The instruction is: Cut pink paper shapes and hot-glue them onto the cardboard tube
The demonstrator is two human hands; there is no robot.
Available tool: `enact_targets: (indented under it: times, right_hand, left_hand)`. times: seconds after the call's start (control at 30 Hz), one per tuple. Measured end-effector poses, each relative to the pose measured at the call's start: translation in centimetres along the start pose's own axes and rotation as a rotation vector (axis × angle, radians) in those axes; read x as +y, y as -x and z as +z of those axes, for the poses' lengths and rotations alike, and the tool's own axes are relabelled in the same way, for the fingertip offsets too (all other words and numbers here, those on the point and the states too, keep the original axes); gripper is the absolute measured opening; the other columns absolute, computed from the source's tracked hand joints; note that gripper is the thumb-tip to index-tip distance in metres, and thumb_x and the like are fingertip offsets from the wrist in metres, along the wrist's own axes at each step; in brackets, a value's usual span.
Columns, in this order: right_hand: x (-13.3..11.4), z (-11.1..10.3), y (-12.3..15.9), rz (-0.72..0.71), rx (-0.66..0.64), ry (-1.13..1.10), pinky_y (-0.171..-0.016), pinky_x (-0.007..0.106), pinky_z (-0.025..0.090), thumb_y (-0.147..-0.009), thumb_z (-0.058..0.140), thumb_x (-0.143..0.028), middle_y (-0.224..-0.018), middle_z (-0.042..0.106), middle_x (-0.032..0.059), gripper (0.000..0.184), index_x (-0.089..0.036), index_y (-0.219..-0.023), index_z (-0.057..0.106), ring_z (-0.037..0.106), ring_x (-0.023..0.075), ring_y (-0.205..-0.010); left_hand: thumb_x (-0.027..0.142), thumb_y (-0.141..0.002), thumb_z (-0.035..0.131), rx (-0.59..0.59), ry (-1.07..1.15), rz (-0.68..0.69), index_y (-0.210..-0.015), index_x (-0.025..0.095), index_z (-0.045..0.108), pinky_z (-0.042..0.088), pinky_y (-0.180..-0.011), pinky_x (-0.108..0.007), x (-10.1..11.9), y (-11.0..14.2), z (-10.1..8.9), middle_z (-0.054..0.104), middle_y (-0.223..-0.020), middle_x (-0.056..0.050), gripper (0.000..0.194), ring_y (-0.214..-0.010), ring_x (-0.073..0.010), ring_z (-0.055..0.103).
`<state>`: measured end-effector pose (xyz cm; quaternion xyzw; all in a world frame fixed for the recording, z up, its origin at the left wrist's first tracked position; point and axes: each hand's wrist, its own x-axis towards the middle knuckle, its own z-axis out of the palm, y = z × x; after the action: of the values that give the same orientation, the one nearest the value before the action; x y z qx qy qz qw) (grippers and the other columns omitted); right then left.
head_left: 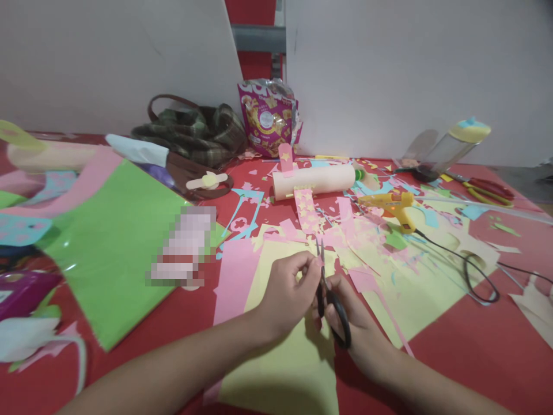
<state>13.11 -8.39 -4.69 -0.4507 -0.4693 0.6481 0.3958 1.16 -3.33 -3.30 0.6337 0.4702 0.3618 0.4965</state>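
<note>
My right hand (352, 325) grips a pair of black-handled scissors (339, 314), whose slim blades point away from me and stand slightly apart. Close beside the blades, my left hand (289, 291) is closed in a pinch on a small pink paper piece (319, 262), partly hidden by the fingers. Both hands are above a yellow paper sheet (280, 369) that overlaps a pink sheet (233, 276). Beyond them lies a cream paper tube (317, 181) with a pink strip (306, 210) dotted with yellow stars at its near side.
A yellow glue gun (395, 204) with a black cord lies to the right, near red-handled pliers (488, 190) and a tilted clear bottle (453, 150). Paper scraps litter the red table (496, 340). Green sheets (116, 248) are at left; a snack bag (270, 121) stands behind.
</note>
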Motion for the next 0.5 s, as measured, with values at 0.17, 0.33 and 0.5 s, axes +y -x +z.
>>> enact_targets:
  times: [0.17, 0.33, 0.5]
  right_hand:
    - [0.28, -0.17, -0.03, -0.015, -0.018, -0.01, -0.052, 0.023, 0.031, -0.076, 0.041, -0.053, -0.066, 0.039, -0.0031, 0.032, -0.022, -0.077, 0.033, 0.034, 0.0103, -0.057]
    - [0.19, -0.1, -0.01, -0.016, 0.0, -0.005, -0.053, 0.023, 0.032, -0.074, 0.043, -0.054, -0.065, 0.039, -0.0035, 0.034, -0.022, -0.075, 0.033, 0.036, 0.0106, -0.058]
    - [0.02, 0.1, -0.27, -0.015, 0.071, -0.068, -0.051, 0.024, 0.035, -0.072, 0.049, -0.052, -0.06, 0.04, -0.0054, 0.033, -0.023, -0.074, 0.033, 0.038, 0.0098, -0.053]
  left_hand:
    - [0.029, -0.082, 0.038, -0.014, 0.018, 0.014, -0.053, 0.016, 0.036, 0.031, -0.041, -0.016, 0.03, 0.02, 0.2, 0.042, -0.043, 0.007, 0.031, -0.039, -0.0045, 0.04]
    - [0.029, -0.081, 0.038, -0.002, 0.021, 0.004, -0.054, 0.017, 0.036, 0.03, -0.042, -0.016, -0.14, 0.03, 0.19, 0.04, -0.044, 0.007, 0.03, -0.041, -0.005, 0.038]
    - [0.026, -0.08, 0.039, 0.0, 0.025, 0.002, -0.053, 0.016, 0.035, 0.031, -0.045, -0.016, -0.28, -0.06, 0.17, 0.036, -0.046, 0.006, 0.03, -0.045, -0.0054, 0.037]
